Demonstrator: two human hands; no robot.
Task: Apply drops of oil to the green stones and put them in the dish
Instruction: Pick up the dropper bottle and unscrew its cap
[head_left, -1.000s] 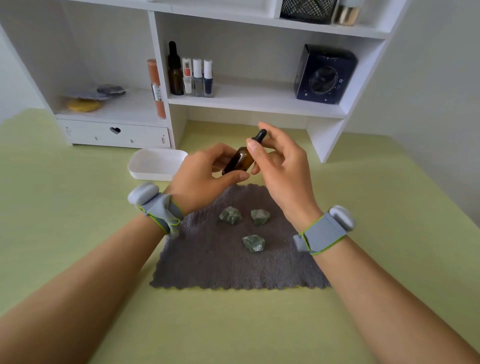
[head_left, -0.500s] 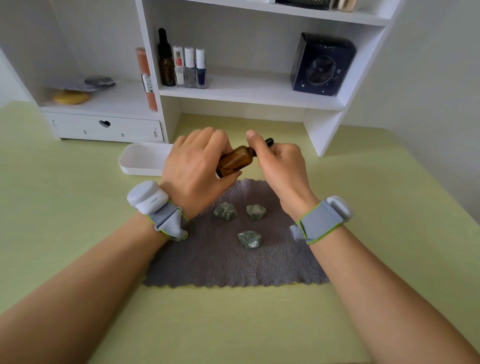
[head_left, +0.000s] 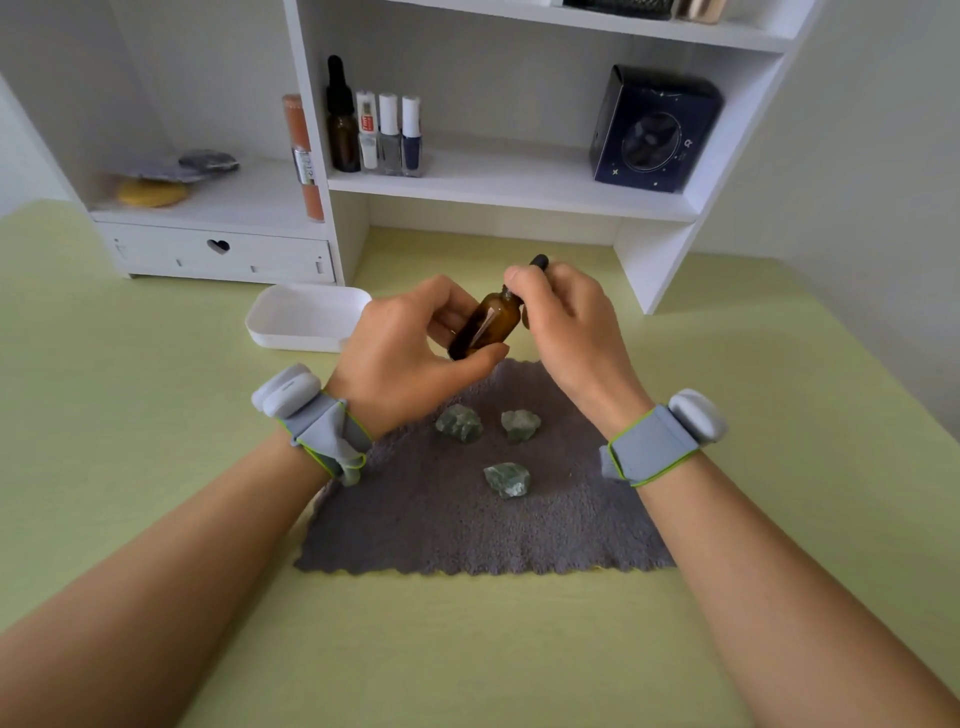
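Green table (head_left: 156, 467): 3 stones (head_left: 506, 479) on cloth (head_left: 467, 525) below hands; left hand (head_left: 410, 358) grips bottle (head_left: 485, 325), right hand (head_left: 566, 322) pinches dropper cap (head_left: 539, 261).

3 green stones (head_left: 459, 422) (head_left: 520, 425) (head_left: 507, 479), 1 dish (head_left: 306, 318), 2 dropper btls (head_left: 485, 325) (head_left: 342, 117), 3 polish btls (head_left: 389, 134).

A white shelf unit (head_left: 519, 192) stands on a pale green table (head_left: 156, 415) against plain white walls (head_left: 883, 182).

stones (head_left: 459, 422) – green | bottle (head_left: 485, 325) – amber | cloth (head_left: 467, 530) – grey
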